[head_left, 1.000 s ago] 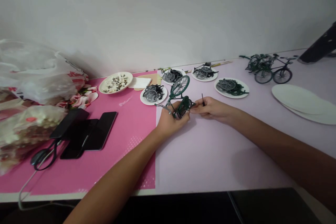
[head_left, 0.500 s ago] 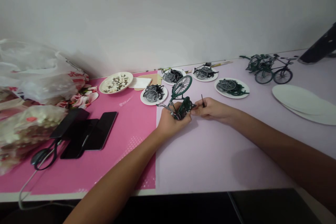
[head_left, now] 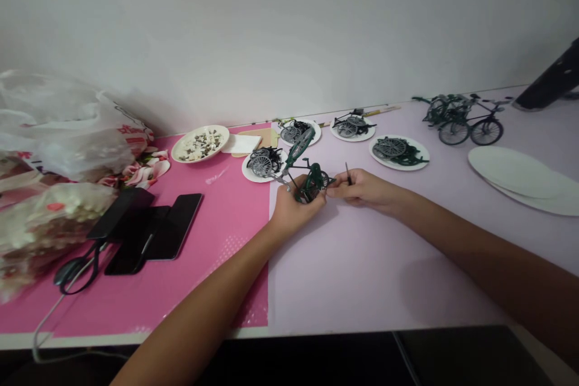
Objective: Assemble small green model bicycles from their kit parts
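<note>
My left hand [head_left: 296,211] is closed around the lower part of a green model bicycle [head_left: 312,181], tilted above the table. Its front wheel points up and away, and the grey handlebar leans to the left. The grip hides some of the frame. At the bicycle's right end, my right hand [head_left: 357,186] has its fingertips pinched close to it. A small thin dark rod [head_left: 348,175] sticks up from those fingers; whether it is a tool or a bicycle part I cannot tell.
White plates hold wheels and frames, the nearest being a plate [head_left: 248,176] behind my left hand. Finished model bicycles [head_left: 470,126] stand back right, beside bare oval plates [head_left: 520,175]. A bowl of small parts [head_left: 201,143], phones [head_left: 174,228] and plastic bags [head_left: 67,126] lie left.
The model bicycle has turned in my left hand: its front wheel has tipped lower and to the left, now seen nearly edge-on. My right hand has hardly moved.
</note>
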`<state>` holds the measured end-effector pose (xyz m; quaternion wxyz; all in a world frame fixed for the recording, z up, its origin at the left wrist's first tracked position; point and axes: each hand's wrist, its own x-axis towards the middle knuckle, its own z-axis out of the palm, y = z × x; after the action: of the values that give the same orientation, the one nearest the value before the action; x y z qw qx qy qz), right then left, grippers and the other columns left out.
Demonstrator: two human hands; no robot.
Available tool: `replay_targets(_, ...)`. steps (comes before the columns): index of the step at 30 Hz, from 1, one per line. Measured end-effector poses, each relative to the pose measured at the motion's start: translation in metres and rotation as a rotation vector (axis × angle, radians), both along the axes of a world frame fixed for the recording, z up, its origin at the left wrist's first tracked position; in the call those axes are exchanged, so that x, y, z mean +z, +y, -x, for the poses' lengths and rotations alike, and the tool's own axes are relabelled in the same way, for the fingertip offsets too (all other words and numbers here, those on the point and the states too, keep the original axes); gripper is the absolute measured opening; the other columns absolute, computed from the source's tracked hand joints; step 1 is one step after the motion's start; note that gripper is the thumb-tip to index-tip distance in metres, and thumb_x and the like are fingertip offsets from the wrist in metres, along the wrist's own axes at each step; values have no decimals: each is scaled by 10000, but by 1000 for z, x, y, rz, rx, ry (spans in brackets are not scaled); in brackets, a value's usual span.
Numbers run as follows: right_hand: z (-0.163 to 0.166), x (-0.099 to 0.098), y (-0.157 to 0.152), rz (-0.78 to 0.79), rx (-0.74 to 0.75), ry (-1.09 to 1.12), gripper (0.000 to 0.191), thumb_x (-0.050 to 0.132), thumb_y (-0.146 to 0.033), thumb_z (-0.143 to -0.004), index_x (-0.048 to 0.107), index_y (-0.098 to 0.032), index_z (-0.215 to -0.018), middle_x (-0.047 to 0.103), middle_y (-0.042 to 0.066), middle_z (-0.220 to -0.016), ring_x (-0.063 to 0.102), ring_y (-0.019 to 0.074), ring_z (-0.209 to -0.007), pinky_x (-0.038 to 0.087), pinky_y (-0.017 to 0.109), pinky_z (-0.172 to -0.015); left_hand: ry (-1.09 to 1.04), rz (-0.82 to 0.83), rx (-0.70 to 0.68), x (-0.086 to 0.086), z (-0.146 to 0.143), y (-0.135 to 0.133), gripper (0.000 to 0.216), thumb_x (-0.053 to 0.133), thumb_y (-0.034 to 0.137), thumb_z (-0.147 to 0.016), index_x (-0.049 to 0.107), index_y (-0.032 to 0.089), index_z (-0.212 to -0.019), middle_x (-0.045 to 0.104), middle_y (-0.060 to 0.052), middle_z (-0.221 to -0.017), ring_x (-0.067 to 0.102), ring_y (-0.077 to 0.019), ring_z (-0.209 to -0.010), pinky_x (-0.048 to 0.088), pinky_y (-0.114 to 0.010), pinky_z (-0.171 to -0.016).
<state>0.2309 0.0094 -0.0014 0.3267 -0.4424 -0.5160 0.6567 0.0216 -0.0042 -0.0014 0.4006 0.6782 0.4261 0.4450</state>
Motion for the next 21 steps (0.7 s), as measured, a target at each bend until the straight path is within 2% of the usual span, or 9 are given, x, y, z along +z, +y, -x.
replay_targets(2, 0, 0, 0, -2, -4, 11, 451, 993, -428, -612, 718, -157, -846, 302, -120, -559, 196, 45, -487, 104, 256, -447, -16, 48, 11, 1, -1, 0, 182, 757, 307, -776, 679, 159, -848, 672, -4, -706, 587, -130, -646, 447, -232, -608)
replay_targets(4, -1, 0, 0, -1, -1, 35, 454, 942, -511, -689, 668, -172, -819, 277, -118, -565, 165, 51, -489, 93, 258, -450, -45, 98, 29, 2, -2, 0, 182, 764, 312, -785, 690, 159, -849, 697, -15, -704, 603, -134, -635, 456, -237, -606)
replay_targets(7, -1, -2, 1, -53, -80, 103, 504, 701, -696, -876, 580, -209, -825, 224, -114, -573, 105, 72, -490, 72, 263, -451, -112, 170, 62, 2, -3, 0, 183, 768, 319, -795, 695, 159, -847, 713, -21, -702, 625, -137, -625, 479, -242, -606)
replay_targets(9, 0, -5, 1, -172, -180, 147, 489, 557, -723, -947, 512, -241, -870, 245, -101, -600, 104, 88, -490, 71, 259, -454, -158, 201, 82, 1, -4, 2, 198, 781, 325, -783, 693, 157, -841, 715, -21, -709, 642, -142, -625, 503, -246, -609)
replay_targets(12, 3, -10, -2, -418, -246, 133, 363, 477, -628, -1013, 445, -273, -948, 314, -79, -662, 177, 109, -495, 140, 252, -466, -212, 215, 102, -2, -5, 5, 218, 801, 327, -761, 702, 155, -850, 719, -21, -728, 658, -146, -633, 539, -254, -628)
replay_targets(15, 5, -13, -6, -661, -298, -90, 243, 433, -506, -1062, 464, -272, -1002, 412, -53, -699, 334, 134, -535, 274, 267, -507, -214, 212, 119, -5, -5, 7, 203, 800, 312, -758, 707, 155, -847, 716, -16, -721, 664, -149, -637, 558, -261, -646)
replay_targets(18, 8, -14, -10, -865, -354, -360, 140, 518, -386, -1043, 537, -247, -1034, 580, -4, -784, 510, 159, -641, 396, 289, -590, -186, 188, 131, -6, -4, 8, 185, 791, 309, -768, 701, 159, -828, 704, -9, -699, 662, -151, -637, 560, -263, -647)
replay_targets(21, 9, -11, -11, -1053, -356, -446, 88, 606, -298, -993, 652, -225, -1009, 616, 5, -784, 533, 152, -643, 422, 288, -603, -186, 176, 147, -6, -4, 8, 194, 792, 318, -769, 695, 162, -832, 706, -8, -710, 669, -156, -645, 561, -265, -645)
